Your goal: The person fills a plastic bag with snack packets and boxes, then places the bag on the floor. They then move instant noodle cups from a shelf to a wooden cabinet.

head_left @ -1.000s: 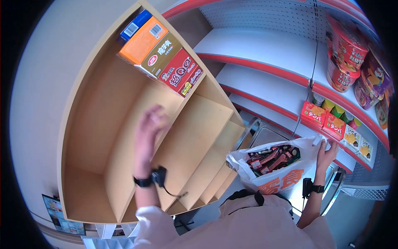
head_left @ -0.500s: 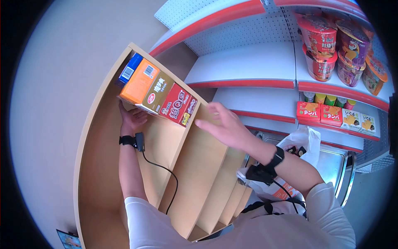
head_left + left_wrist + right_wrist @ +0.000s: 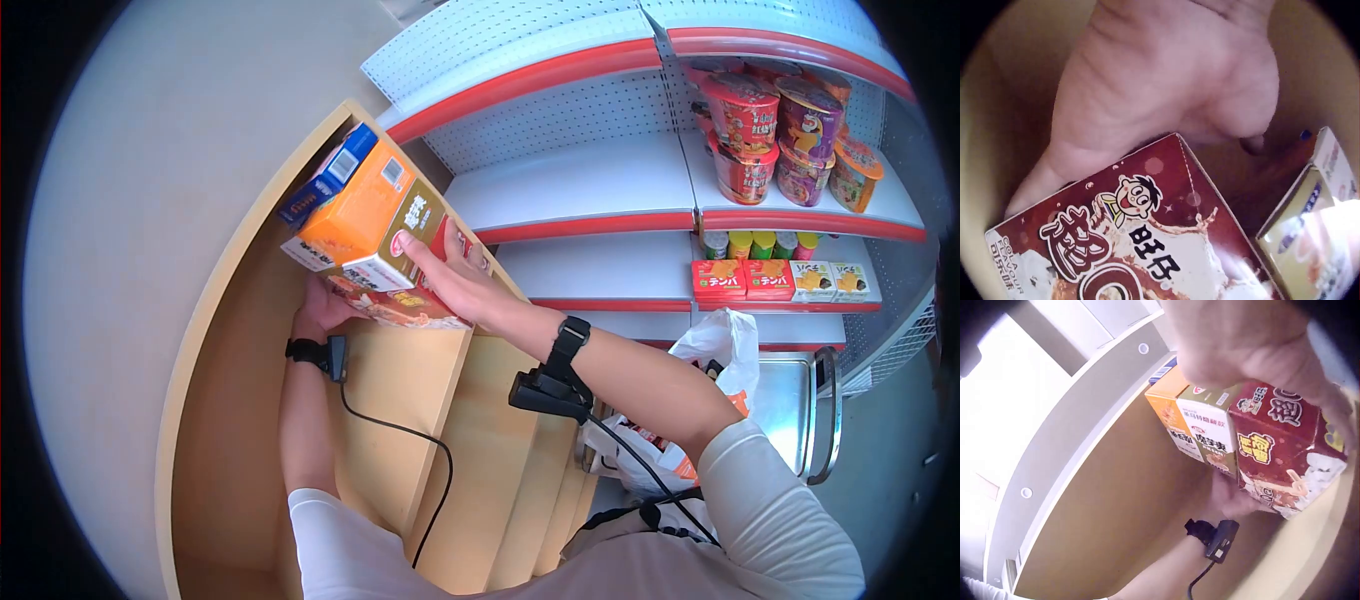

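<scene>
In the head view a row of boxes stands at the far end of the wooden shelf's upper compartment: a red candy box, a gold and white box, an orange box and a blue box. My right hand spreads over the front, thumb against the gold box and fingers over the red box; the right wrist view has fingers at the red box's edge. My left hand touches the red box from the compartment side, most fingers hidden. In the left wrist view the red box lies right against its palm.
White shelves with red edges stand to the right, bearing cup noodles and small snack boxes. Below, a white plastic bag of packets sits on a metal cart. Camera cables hang from both wrists.
My right hand has left the plastic bag and come across onto the boxes. My left hand has reached in beside the row. The boxes are now turned, with their near ends more visible.
</scene>
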`<state>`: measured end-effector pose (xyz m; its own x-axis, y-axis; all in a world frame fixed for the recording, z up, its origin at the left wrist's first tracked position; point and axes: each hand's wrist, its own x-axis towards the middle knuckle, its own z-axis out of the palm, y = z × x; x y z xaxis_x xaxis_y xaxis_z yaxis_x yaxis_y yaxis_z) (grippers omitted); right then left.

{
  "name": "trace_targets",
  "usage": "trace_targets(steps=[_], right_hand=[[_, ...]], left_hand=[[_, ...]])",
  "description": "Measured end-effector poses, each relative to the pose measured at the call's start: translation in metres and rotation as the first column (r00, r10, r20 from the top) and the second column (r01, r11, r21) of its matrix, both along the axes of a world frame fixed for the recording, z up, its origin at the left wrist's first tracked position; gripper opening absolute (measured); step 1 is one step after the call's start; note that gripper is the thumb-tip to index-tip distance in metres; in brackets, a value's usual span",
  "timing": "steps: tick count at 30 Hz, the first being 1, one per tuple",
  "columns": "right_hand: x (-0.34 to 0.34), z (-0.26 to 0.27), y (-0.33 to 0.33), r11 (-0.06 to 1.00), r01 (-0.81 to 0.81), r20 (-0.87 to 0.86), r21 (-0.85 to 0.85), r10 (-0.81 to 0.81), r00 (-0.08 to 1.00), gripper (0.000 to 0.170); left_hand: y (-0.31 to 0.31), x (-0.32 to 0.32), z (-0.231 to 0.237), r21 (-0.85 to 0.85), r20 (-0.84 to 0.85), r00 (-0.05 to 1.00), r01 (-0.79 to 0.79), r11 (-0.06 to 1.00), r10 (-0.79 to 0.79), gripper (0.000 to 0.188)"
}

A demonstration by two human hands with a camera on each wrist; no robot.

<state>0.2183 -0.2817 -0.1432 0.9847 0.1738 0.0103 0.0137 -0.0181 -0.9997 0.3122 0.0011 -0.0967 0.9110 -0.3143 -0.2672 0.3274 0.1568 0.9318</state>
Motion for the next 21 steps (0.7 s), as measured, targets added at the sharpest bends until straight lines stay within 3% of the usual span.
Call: trace_targets(steps=[4,6,8,10,13,16,18,20,21], right_hand=[[0.002,-0.002,-0.01,0.998,0.046,0.03,-0.03,-0.045,0.999,0.126],[-0.006,0.0,-0.028,0.999,0.041,0.044,0.002,-0.041,0.998,0.127],[-0.01,-0.004,-0.049,0.999,0.04,0.143,0.028,-0.044,0.989,0.127],[-0.021,-0.004,-0.077,0.999,0.024,0.121,0.022,-0.026,0.992,0.126],[-0.039,-0.016,-0.125,0.98,-0.111,0.266,0.168,0.063,0.962,0.126],[-0.072,-0.027,-0.18,0.969,-0.183,0.26,0.169,0.135,0.956,0.116],[-0.097,-0.026,-0.216,0.891,-0.364,0.258,0.272,0.297,0.919,0.111],[-0.109,-0.038,-0.246,0.905,-0.353,0.193,0.238,0.312,0.93,0.111],[-0.114,-0.05,-0.259,0.958,-0.222,0.133,0.182,0.2,0.971,0.096]], left_hand=[[-0.015,-0.02,-0.005,0.01,0.065,0.998,-0.024,1.0,0.023,0.079],[-0.036,-0.045,0.0,0.018,0.079,0.995,0.065,0.998,-0.066,0.079],[-0.064,-0.067,-0.001,-0.015,0.116,0.993,0.019,1.0,-0.017,0.079],[-0.091,-0.088,-0.001,0.029,0.15,0.988,-0.052,0.998,0.047,0.077],[-0.144,-0.127,0.0,0.019,0.18,0.983,-0.048,0.999,0.044,0.077],[-0.191,-0.156,-0.01,0.028,0.161,0.986,-0.049,0.998,0.044,0.077],[-0.223,-0.172,-0.021,0.012,0.1,0.994,-0.055,0.998,0.054,0.077],[-0.25,-0.184,-0.038,0.004,0.085,0.994,-0.069,0.998,0.069,0.075],[-0.264,-0.19,-0.047,0.016,0.124,0.989,-0.085,0.996,0.082,0.074]])
